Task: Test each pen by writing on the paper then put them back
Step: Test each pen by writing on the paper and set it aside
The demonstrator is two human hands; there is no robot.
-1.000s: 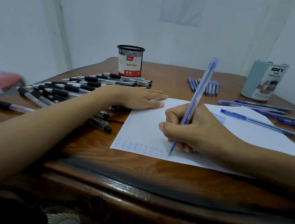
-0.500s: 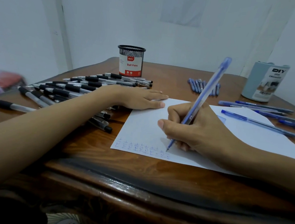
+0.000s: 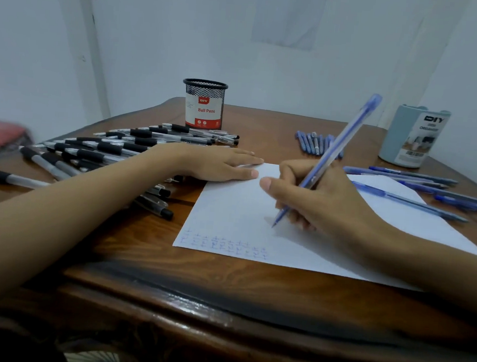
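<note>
Blue pen point(image 3: 331, 152) tip has lifted off the paper point(image 3: 229, 208), moving far-right.
Right hand point(image 3: 320, 200) grips it; left hand point(image 3: 218, 165) lies flat; scribbles illegible.

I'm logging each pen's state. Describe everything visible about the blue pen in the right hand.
The blue pen is slim, with a translucent blue plastic barrel and a blue end cap. It tilts up and away to the right, gripped low by the right hand. Its tip points down over the paper, just above the row of blue marks; contact is unclear.
</note>
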